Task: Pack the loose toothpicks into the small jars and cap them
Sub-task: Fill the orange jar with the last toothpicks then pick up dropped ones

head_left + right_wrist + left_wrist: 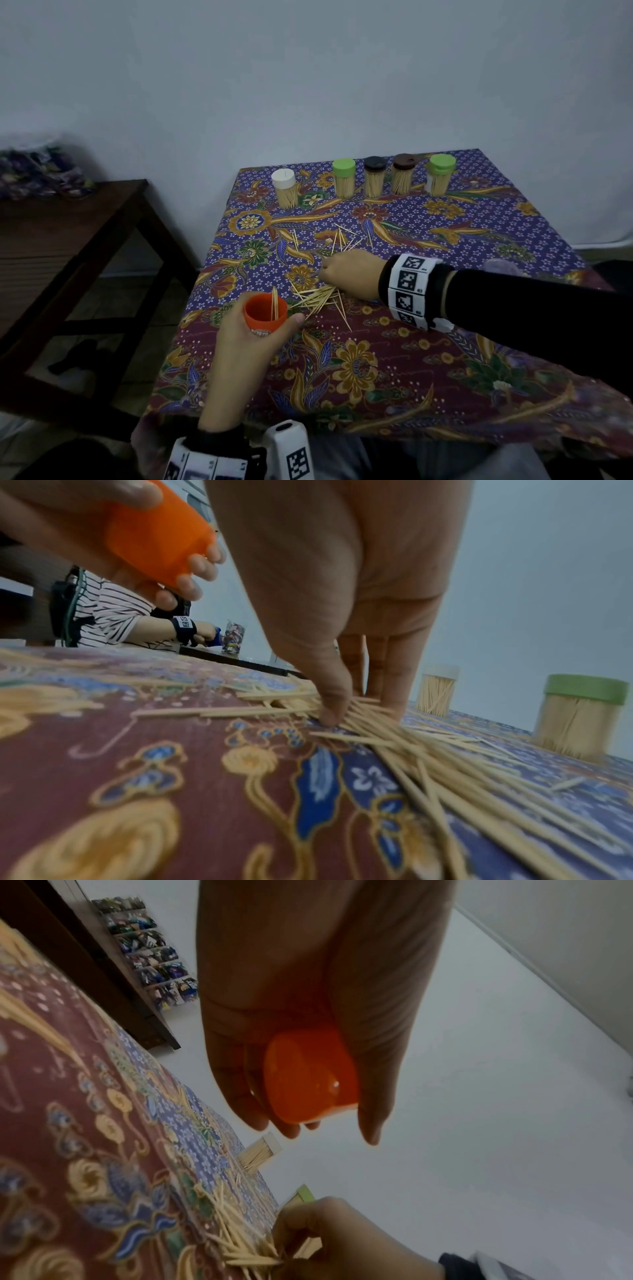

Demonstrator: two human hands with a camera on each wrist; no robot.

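Head view, lower centre of frame: the left hand (239, 346) grips an orange jar (265, 312), fingers and thumb curled round its wall. The jar is uncapped, mouth upward, with a few toothpicks standing inside it. In the left wrist view the jar's base (308, 1080) faces the camera and is clear of the desk (428, 377).

Centre of frame: the right hand (352, 274) is down on the pile of loose toothpicks (317, 296), just right of the jar. In the right wrist view the thumb and fingertips (330, 710) are drawn together on the toothpicks at cloth level; it appears to be pinching several, though the contact is partly hidden by the hand itself. More loose toothpicks lie scattered above the hand, mid-frame.

Upper centre of frame, along the desk's far edge: five filled, capped jars stand upright in a row, namely a white-capped jar (285, 186), a green-capped jar (344, 178), a black-capped jar (374, 176), a brown-capped jar (403, 174) and a second green-capped jar (441, 174).

The desk carries a patterned floral cloth. A dark wooden bench (68, 233) stands at left of frame.
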